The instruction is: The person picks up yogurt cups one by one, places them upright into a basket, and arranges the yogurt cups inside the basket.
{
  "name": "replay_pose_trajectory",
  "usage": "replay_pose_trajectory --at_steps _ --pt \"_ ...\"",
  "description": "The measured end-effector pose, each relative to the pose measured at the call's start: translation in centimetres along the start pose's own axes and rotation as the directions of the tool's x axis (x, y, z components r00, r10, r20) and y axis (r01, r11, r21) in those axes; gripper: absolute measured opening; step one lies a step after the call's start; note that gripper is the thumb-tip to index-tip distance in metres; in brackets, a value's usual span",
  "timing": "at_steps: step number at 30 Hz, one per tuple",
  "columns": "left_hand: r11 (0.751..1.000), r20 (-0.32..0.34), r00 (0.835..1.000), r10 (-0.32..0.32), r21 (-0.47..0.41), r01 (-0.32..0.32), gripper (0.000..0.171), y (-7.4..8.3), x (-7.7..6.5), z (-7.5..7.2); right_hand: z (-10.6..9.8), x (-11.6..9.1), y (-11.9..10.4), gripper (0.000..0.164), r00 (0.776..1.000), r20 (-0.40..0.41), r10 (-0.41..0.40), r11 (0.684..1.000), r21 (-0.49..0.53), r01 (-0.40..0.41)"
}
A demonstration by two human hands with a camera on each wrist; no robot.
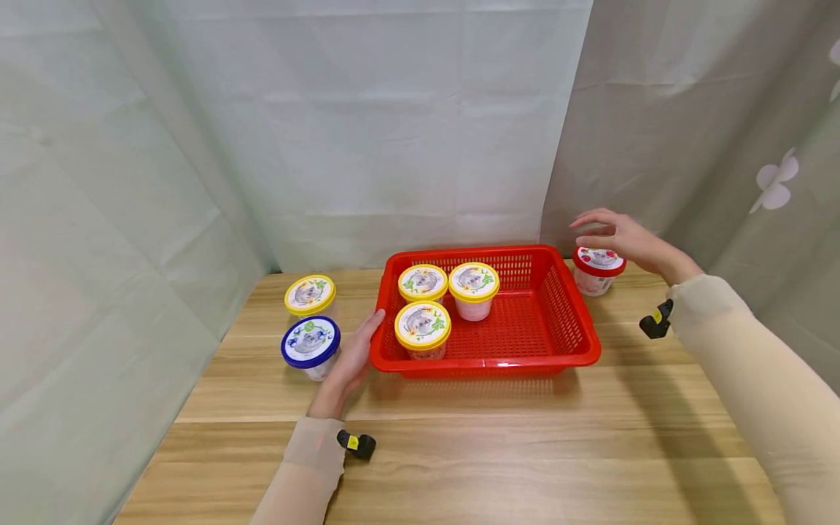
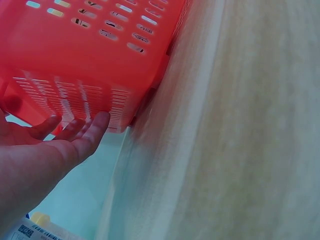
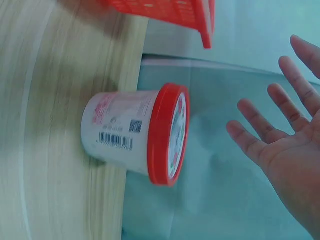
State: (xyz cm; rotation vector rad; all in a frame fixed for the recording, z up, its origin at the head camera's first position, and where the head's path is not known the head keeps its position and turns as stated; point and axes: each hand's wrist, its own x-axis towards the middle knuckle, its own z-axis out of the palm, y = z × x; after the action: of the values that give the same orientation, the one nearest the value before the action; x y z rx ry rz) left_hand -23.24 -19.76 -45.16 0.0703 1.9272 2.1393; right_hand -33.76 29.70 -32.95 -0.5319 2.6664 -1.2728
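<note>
At the left end of the red basket (image 1: 485,362), my left hand (image 1: 354,357) reaches along the outside, fingertips right at the slotted wall in the left wrist view. Those fingers (image 2: 92,134) are extended and loosely spread. Over a white tub with a red lid (image 1: 599,261), right of the basket, hovers my right hand (image 1: 626,237), fingers apart and holding nothing. In the right wrist view that tub (image 3: 120,127) stands upright on the table, its barcode showing, with a gap between its lid and my fingers.
Inside the basket's left half stand three yellow-lidded tubs (image 1: 423,324). Left of my left hand are a blue-lidded tub (image 1: 311,341) and another yellow-lidded tub (image 1: 310,294) behind it. A pale curtain (image 1: 394,146) hangs behind the wooden table (image 1: 499,452).
</note>
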Motion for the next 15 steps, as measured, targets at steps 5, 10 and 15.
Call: replay_pose_trajectory --at_steps 5,10,15 --pt "1.0 0.004 1.0 0.0 0.016 0.0 0.069 0.0 -0.1 -0.1 -0.4 -0.5 0.8 0.055 1.0 -0.018 0.014 1.0 0.002 -0.014" --pt "1.0 0.018 1.0 0.001 0.023 -0.002 0.07 0.1 -0.1 -0.1 -0.7 -0.8 1.6 0.053 0.999 -0.023 0.032 0.999 -0.003 -0.032" --pt "1.0 0.017 1.0 0.001 0.027 -0.002 0.07 0.1 -0.1 -0.1 -0.9 -0.9 2.2 0.05 0.998 -0.022 0.052 0.999 -0.014 -0.052"
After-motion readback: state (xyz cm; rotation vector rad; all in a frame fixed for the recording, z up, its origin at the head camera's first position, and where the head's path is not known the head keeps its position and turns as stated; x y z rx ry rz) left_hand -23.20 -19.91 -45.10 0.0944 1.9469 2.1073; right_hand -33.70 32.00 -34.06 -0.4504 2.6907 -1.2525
